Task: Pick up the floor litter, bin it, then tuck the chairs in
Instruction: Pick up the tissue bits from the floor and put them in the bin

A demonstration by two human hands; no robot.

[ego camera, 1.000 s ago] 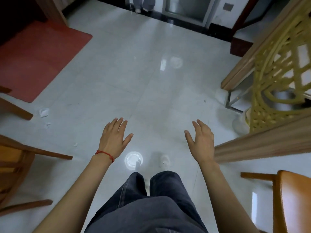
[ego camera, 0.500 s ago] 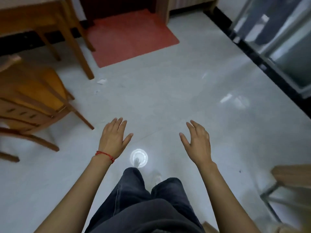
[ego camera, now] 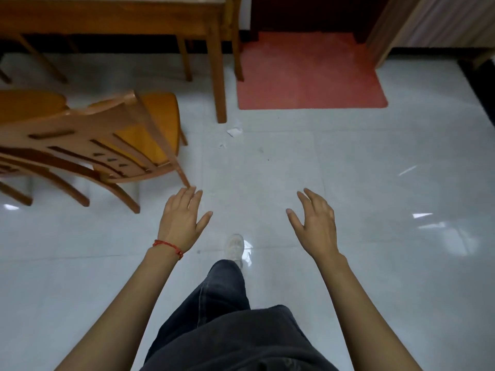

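Here my left hand (ego camera: 182, 220) and my right hand (ego camera: 316, 223) hang over the white floor (ego camera: 375, 183), fingers spread and relaxed, holding nothing. Ahead, a crumpled paper scrap (ego camera: 234, 131) lies near the table leg (ego camera: 219, 76), a smaller bit (ego camera: 222, 145) beside it. The chair (ego camera: 101, 140) stands pulled out on my left, partly cut off by the edge.

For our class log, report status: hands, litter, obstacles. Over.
Left hand and right hand open, holding nothing. Litter on floor ahead by table leg, a smaller scrap nearer. Chair at left, not tucked in; path looks clear.
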